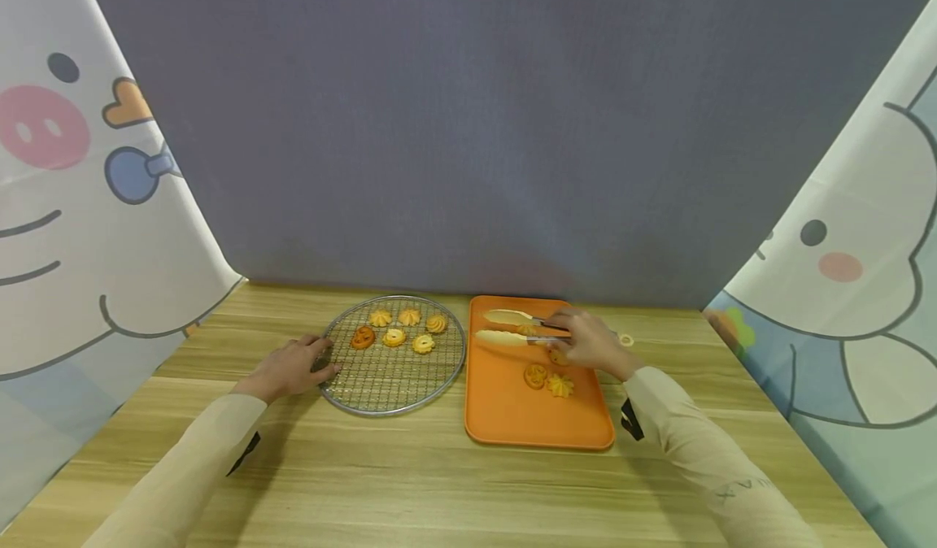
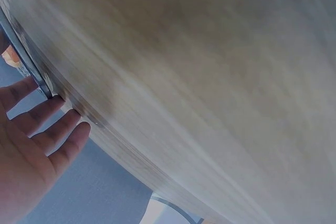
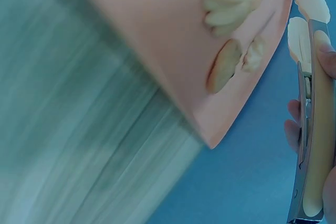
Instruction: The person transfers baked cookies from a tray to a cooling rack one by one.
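My right hand (image 1: 591, 341) grips a pair of food tongs (image 3: 319, 124) with cream-coloured tips and metal-edged handles. The tongs' two tips stand apart over the far part of the orange tray (image 1: 505, 418), with a cookie (image 1: 525, 329) between them in the head view. Nearer me on the tray lie a round face cookie (image 1: 535, 376) and a star-shaped piped cookie (image 1: 560, 385). My left hand (image 1: 293, 366) is at the left rim of a round wire rack (image 1: 388, 385), fingers extended, fingertips (image 2: 84, 129) right by the rim. Several cookies (image 1: 394, 337) lie in two rows on the rack.
The rack and tray stand side by side on a wood-grain table (image 1: 410, 483). Behind them rises a grey cloth partition (image 1: 468, 141). Cartoon-printed curtains (image 1: 842, 353) close off both sides.
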